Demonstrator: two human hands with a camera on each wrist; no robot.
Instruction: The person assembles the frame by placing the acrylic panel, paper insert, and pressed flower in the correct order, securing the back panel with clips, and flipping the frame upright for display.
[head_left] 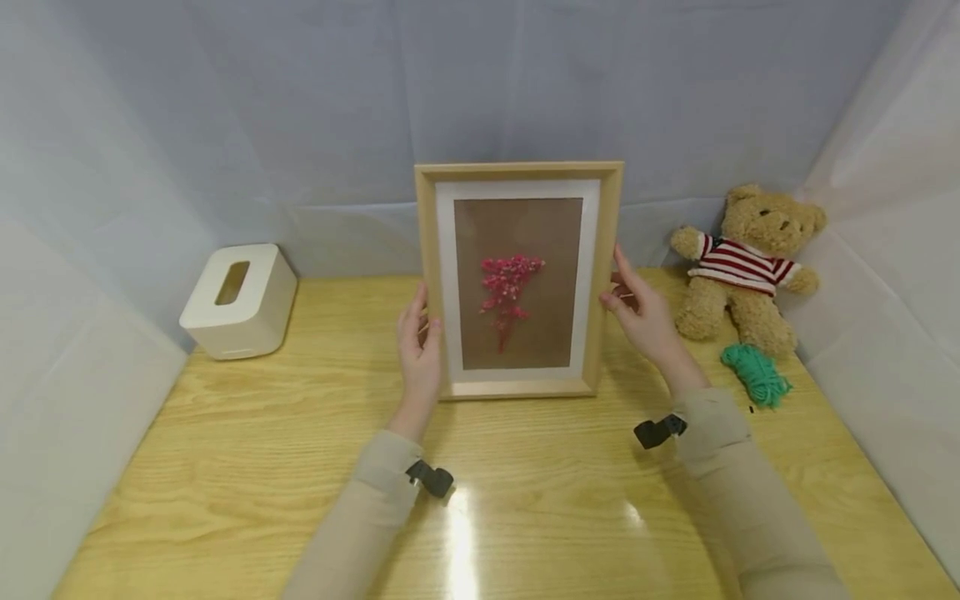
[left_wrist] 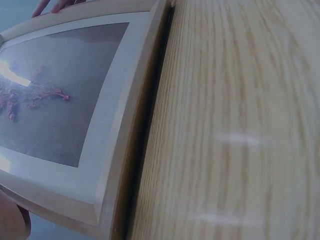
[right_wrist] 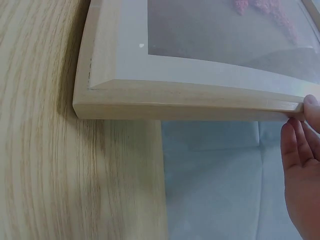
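A light wooden picture frame (head_left: 611, 208) stands nearly upright between both hands, with a white mat and a pink dried flower (head_left: 510, 283) on brown backing. My left hand (head_left: 420, 350) grips its left side, thumb towards the front. On the opposite side, my right hand (head_left: 641, 312) holds the edge between thumb and fingers. The right wrist view shows that thumb on the front of the wood and fingers (right_wrist: 295, 145) at the side and behind. A dark strip runs under the bottom edge in the left wrist view; whether it touches the table I cannot tell.
At the left back of the wooden table (head_left: 247, 467) sits a white tissue box (head_left: 262, 312). A teddy bear (head_left: 738, 267) in a striped shirt leans at the right back, with green yarn (head_left: 756, 375) before it. Pale cloth (head_left: 330, 108) hangs behind and along both sides.
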